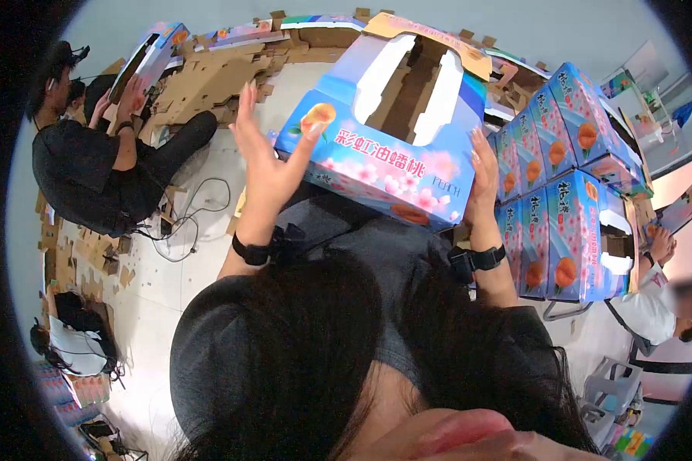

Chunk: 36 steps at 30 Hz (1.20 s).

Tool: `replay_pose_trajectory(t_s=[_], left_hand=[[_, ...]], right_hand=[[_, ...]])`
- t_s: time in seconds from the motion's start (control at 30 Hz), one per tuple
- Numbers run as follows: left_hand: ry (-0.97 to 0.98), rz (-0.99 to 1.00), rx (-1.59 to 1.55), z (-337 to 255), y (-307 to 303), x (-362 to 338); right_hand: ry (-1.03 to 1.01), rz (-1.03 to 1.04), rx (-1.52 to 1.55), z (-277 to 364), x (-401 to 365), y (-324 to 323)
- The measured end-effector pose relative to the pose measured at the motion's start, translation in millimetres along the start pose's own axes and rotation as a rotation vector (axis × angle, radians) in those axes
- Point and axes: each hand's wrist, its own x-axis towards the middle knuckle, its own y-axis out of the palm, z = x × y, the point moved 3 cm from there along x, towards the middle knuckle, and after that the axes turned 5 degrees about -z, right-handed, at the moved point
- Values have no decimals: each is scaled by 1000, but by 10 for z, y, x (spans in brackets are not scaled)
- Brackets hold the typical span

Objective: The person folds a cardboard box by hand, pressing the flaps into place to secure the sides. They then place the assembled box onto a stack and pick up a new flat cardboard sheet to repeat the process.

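A blue and pink carton [384, 161] with peach pictures and an opening in its top is in front of my body, tilted. My left hand [265, 157] is at its left side, fingers spread and pointing up, with the thumb over the carton's printed face near the peach picture. At the right side, my right hand [482, 173] rests against the carton's edge with its fingers extended upward. White inner flaps [442, 96] line the opening, and a brown cardboard flap [430, 42] stands at the far end.
Similar cartons [550, 200] are stacked at the right. A seated co-worker [92, 169] in dark clothes handles a carton at the left. Another person [653, 307] in white is at the far right. Cardboard pieces [200, 84] and a cable [196, 223] lie on the floor.
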Motion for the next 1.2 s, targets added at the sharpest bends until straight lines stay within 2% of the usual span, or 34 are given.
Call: replay_pose_trajectory(t_s=[0.07, 0.17, 0.3, 0.4, 0.43, 0.63, 0.73, 0.8, 0.87, 0.97, 1.07, 1.1, 1.13, 1.2], left_hand=[[-47, 40, -46, 289, 25, -61], [-330, 96, -495, 533, 23, -166], [-562, 531, -389, 694, -86, -141], [-832, 702, -520, 938, 71, -284], [-873, 561, -604, 884, 141, -341], [-835, 315, -890, 615, 263, -209], [-916, 302, -807, 620, -5, -110], [-851, 219, -621, 636, -168, -61], [-971, 150, -771, 574, -339, -117], [-783, 7, -800, 428, -480, -105], [-558, 98, -677, 432, -433, -79], [-573, 107, -673, 363, -384, -83], [-461, 215, -587, 219, -396, -19], [-416, 251, -597, 240, -338, -40]], right_hand=[[-34, 13, -4, 42, 0, -10], [19, 86, -15, 204, 44, -139], [-105, 114, 59, 315, 36, -216], [-232, 168, 100, 402, 103, -182], [-205, 171, 145, 443, 127, -184], [-172, 218, 186, 584, 335, -216], [-232, 195, 177, 728, 553, -218], [-307, 191, 167, 788, 666, -253], [-347, 170, 150, 850, 840, -427], [-382, 168, 51, 790, 1042, -818], [-378, 66, -100, 714, 1196, -1278], [-366, 27, -164, 708, 1215, -1476], [-358, -7, -223, 715, 1222, -1652], [-340, -75, -360, 753, 1227, -2015]])
